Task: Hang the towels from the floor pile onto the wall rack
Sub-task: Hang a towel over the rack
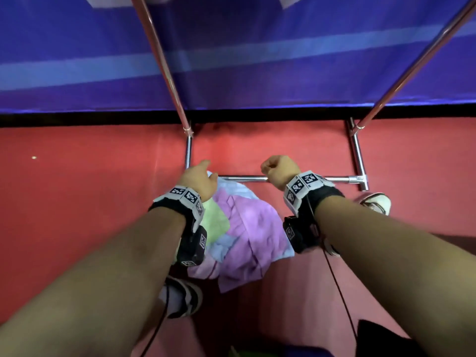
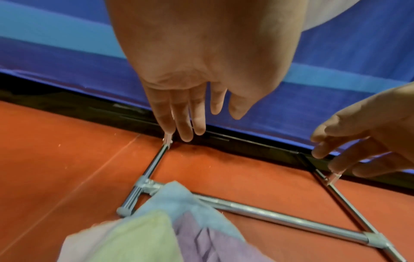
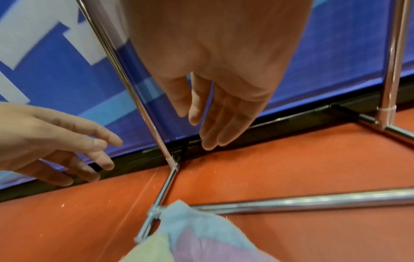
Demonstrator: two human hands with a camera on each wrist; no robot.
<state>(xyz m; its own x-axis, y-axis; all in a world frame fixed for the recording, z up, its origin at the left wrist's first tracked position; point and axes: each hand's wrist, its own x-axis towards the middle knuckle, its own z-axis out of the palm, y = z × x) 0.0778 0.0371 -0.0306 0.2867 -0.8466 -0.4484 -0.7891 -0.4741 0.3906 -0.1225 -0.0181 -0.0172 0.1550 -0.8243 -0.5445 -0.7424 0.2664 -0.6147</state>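
Observation:
A pile of towels (image 1: 244, 228) in lilac, pale green and light blue lies on the red floor against the rack's front floor bar (image 1: 244, 179). The pile also shows as towels (image 2: 156, 230) and towels (image 3: 201, 239) at the bottom of both wrist views. My left hand (image 1: 198, 176) hovers above the pile's far left corner, its fingers (image 2: 190, 109) straight and holding nothing. My right hand (image 1: 279, 171) hangs over the floor bar (image 3: 302, 202), its fingers (image 3: 212, 120) relaxed and holding nothing. Two chrome uprights (image 1: 159, 55) (image 1: 412, 60) rise from the base; no towel shows on them.
A blue banner wall (image 1: 77, 60) with a black baseboard stands right behind the rack. My feet (image 1: 180, 297) (image 1: 376, 202) stand on either side of the pile. Side bars of the base (image 1: 358, 155) lie on the floor. A dark object (image 1: 373, 338) sits at bottom right.

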